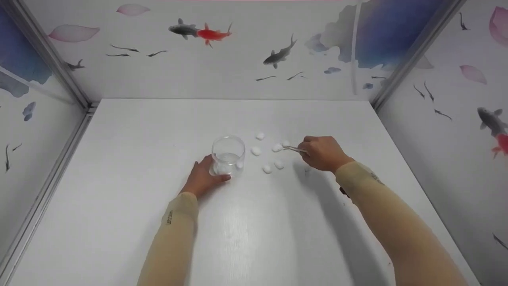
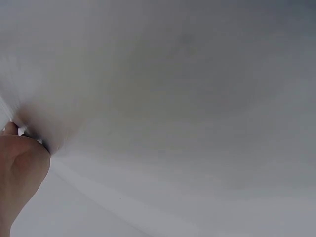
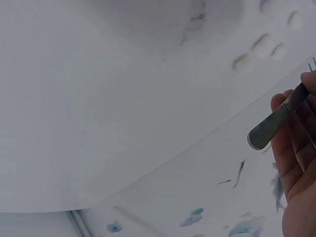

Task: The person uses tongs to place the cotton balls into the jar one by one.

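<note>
- Sleeves (image 1: 170,234) lie nearest my remote camera; the left hand (image 1: 202,177) curves round the clear cup (image 1: 228,147).
- Right hand (image 1: 323,153) pinches tweezers (image 1: 294,149), tips seemingly touching a white ball (image 1: 276,147) right of the cup.
- I judge the ball soft, light (cotton-like): grip mid-body, gently.
- Cup looks slippery, possibly fragile: hold its lower wall.

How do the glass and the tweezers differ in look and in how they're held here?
Shape: the glass is wide and round, while the tweezers are long and slim.
Look: the glass is see-through; the tweezers are not.
Pose: the glass is mouth up in the left hand, while the tweezers point from the right hand toward a cotton ball.
Shared: each is held by one hand.
</note>
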Demonstrator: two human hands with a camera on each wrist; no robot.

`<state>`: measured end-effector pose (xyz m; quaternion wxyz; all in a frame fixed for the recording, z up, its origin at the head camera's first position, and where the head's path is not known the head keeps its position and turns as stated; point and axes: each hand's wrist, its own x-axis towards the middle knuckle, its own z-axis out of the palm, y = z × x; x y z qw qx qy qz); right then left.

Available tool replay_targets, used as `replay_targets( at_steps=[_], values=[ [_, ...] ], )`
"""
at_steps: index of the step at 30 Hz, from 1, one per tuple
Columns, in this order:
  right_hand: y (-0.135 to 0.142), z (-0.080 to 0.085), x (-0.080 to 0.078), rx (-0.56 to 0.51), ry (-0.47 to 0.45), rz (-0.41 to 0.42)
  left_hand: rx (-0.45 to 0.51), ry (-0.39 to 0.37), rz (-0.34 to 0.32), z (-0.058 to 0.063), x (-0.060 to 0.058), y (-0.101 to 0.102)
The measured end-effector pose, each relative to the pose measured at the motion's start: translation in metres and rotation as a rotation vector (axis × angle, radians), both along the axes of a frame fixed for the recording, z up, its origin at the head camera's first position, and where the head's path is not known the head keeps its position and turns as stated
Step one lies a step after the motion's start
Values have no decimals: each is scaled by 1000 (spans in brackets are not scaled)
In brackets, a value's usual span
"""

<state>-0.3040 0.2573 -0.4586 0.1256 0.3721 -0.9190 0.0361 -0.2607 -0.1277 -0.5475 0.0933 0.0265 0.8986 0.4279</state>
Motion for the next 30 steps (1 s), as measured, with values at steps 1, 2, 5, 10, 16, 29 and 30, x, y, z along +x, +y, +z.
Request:
replay_targets(
  at_steps=[1, 2, 5, 10, 16, 29, 30],
  values=[
    [4, -2, -2, 3, 0, -12, -2, 1, 0, 1, 0, -1],
    [8, -3, -3, 6, -3, -26, -3, 6, -4, 1, 0, -1],
    [18, -7, -8, 23, -15, -69, -10, 10, -6, 3, 0, -2],
    [24, -10, -15, 52, -34, -119, 3, 4, 3, 4, 2, -3],
    [19, -14, -23, 73, -60, -153, 10, -34, 28, 0, 2, -3],
    [2, -28, -39, 112, -20, -167, 27, -42, 40, 4, 3, 1],
    [1, -30, -39, 115, -22, -171, 27, -41, 41, 5, 3, 1]
  ],
)
